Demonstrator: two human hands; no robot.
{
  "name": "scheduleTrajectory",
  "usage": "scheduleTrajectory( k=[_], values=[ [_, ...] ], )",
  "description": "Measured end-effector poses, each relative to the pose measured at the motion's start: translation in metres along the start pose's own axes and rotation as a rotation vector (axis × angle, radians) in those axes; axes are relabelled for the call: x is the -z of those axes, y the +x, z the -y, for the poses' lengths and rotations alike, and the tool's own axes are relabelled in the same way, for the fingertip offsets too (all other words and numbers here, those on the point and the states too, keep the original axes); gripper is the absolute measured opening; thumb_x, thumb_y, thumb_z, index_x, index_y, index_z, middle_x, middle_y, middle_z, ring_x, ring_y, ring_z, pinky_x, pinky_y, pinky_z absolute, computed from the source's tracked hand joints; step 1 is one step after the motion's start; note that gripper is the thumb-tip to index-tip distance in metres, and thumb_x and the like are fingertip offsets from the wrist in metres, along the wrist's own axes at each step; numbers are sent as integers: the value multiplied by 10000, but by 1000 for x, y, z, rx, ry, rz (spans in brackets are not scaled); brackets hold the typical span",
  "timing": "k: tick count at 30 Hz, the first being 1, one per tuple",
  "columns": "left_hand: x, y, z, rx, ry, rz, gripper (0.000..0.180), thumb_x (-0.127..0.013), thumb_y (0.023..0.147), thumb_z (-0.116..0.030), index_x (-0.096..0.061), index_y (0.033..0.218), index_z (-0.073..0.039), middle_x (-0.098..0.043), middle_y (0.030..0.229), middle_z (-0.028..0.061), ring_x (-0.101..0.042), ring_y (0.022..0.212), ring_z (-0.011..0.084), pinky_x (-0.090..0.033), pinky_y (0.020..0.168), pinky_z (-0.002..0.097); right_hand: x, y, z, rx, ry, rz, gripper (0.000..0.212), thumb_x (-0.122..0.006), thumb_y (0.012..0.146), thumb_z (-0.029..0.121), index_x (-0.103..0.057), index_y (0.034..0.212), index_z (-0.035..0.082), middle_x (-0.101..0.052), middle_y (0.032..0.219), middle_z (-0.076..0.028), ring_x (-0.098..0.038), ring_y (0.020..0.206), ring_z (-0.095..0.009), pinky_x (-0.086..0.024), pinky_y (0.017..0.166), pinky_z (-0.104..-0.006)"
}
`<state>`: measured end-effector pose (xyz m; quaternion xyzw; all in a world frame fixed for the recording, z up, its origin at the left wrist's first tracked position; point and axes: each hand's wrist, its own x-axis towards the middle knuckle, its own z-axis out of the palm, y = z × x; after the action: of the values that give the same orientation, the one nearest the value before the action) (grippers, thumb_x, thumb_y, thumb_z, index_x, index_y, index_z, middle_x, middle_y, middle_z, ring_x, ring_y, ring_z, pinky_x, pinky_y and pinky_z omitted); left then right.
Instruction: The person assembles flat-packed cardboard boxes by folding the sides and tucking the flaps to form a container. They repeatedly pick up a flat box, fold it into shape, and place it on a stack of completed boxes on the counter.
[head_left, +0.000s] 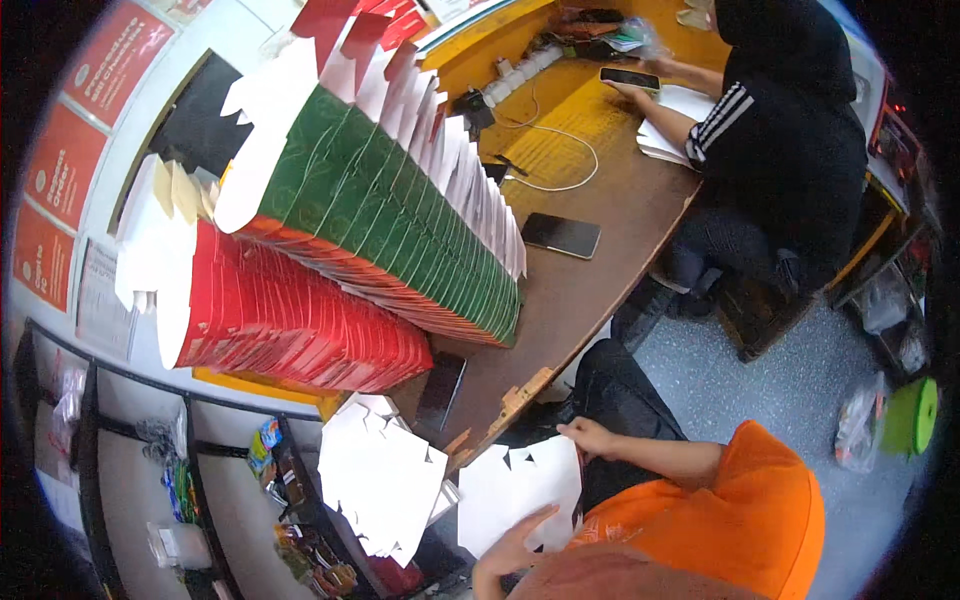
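Note:
A white die-cut carton blank [515, 492] with small notched slots lies across my lap, plain side up. At its far right corner my right hand [590, 438] pinches the edge, fingers closed. My left hand [512, 545] grips the near edge, its fingers stretched along the sheet. Just left of it lies a loose pile of similar white blanks [385, 490], stacked unevenly by the table edge. On the table beyond stand tall leaning stacks of nested folded cartons, one green [400, 220] and one red [290, 310], with white flaps sticking out.
A dark phone [562, 235] lies on the brown table [625, 190], and another dark phone [440, 392] sits beside the red stack. A person in black [780, 130] holds a phone at the far right. Shelves with packets [290, 480] stand at the left, and a green bin [910, 415] at the right.

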<state>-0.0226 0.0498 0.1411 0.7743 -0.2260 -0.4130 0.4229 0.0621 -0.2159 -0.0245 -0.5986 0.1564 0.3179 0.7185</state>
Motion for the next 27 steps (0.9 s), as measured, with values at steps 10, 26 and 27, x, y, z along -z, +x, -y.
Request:
scheduleTrajectory(
  k=[10, 26, 27],
  values=[
    [-42, 56, 108, 255, -975, -644, 204, -672, 1015, -223, -701, 1036, -23, -696, 886, 26, -632, 804, 77, -488, 667, 222, -12, -51, 43, 938, -589, 102, 293, -570, 1036, 300, -653, 995, 23, -667, 983, -153, -652, 893, -378, -516, 802, -468],
    [-55, 101, 83, 91, -179, -986, 403, -680, 824, -9, -528, 1197, -1, -546, 1074, 138, -557, 1012, 254, -456, 909, 377, -14, -30, 10, 723, -881, 237, 150, -743, 861, 165, -673, 923, 47, -697, 939, -169, -674, 921, -385, -528, 816, -496],
    [-51, 103, 78, 87, -99, -992, 396, -675, 822, -6, -531, 1191, -4, -533, 1072, 141, -543, 1015, 267, -448, 918, 386, -17, -31, 10, 654, -842, 357, 166, -744, 868, 183, -673, 933, 48, -700, 863, -174, -690, 874, -389, -530, 791, -494]
  ],
)
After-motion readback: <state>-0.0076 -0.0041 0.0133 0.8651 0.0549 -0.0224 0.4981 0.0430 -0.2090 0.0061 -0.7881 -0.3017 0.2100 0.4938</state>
